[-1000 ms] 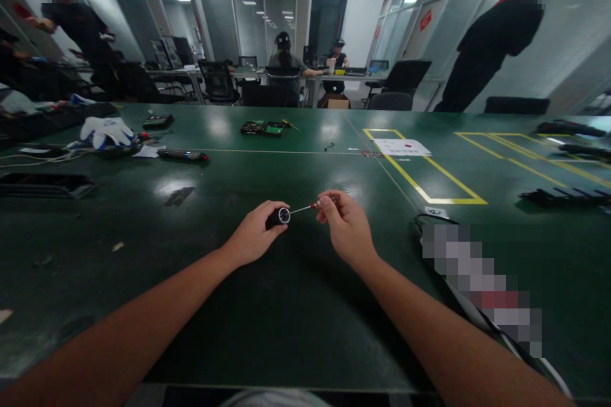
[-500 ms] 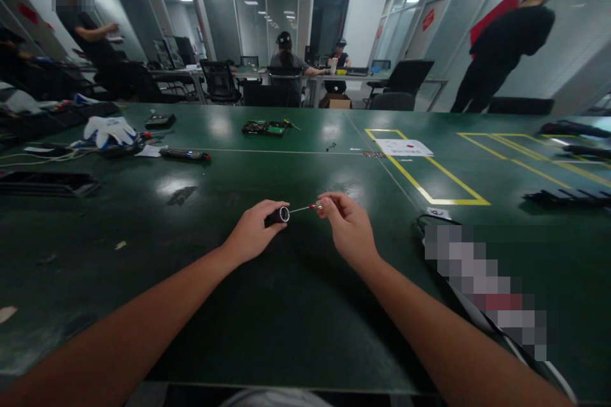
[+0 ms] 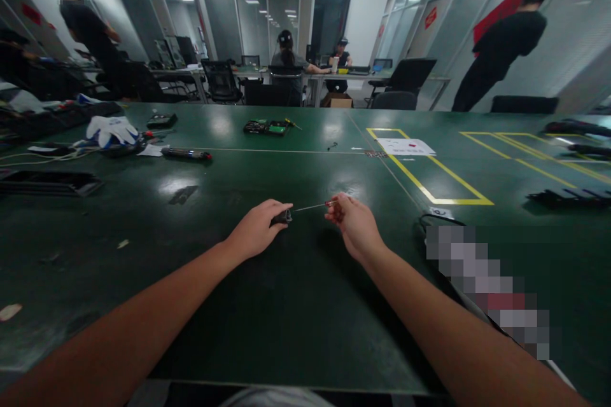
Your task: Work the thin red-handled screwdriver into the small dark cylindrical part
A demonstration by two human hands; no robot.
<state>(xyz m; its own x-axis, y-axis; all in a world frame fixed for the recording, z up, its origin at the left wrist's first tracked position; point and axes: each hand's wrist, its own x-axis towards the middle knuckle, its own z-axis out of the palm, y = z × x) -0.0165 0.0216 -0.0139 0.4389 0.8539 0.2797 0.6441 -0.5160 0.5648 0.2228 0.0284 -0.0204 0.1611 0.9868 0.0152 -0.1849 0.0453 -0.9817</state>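
My left hand [image 3: 258,227] is closed around a short black cylinder [image 3: 282,217] with an open, ring-shaped end that faces right. Between thumb and fingers, my right hand [image 3: 354,222] grips a screwdriver [image 3: 311,207] with a thin metal shaft and a red collar on its handle. The shaft points left, its tip just off the cylinder's open end. Most of the handle is hidden in my fingers. Both hands are held above the green tabletop [image 3: 267,324].
White gloves [image 3: 112,132], a dark pen-like tool [image 3: 186,154] and a black tray [image 3: 50,182] lie left. Farther back sits an open tool case [image 3: 265,127]. A printed sheet [image 3: 405,146] lies by yellow tape. At right is a blurred long object [image 3: 482,286]. Several people are beyond.
My right hand has moved right with the screwdriver, drawing its tip away from the cylinder's opening. The cylinder in my left hand has turned slightly. The people standing left and right have shifted.
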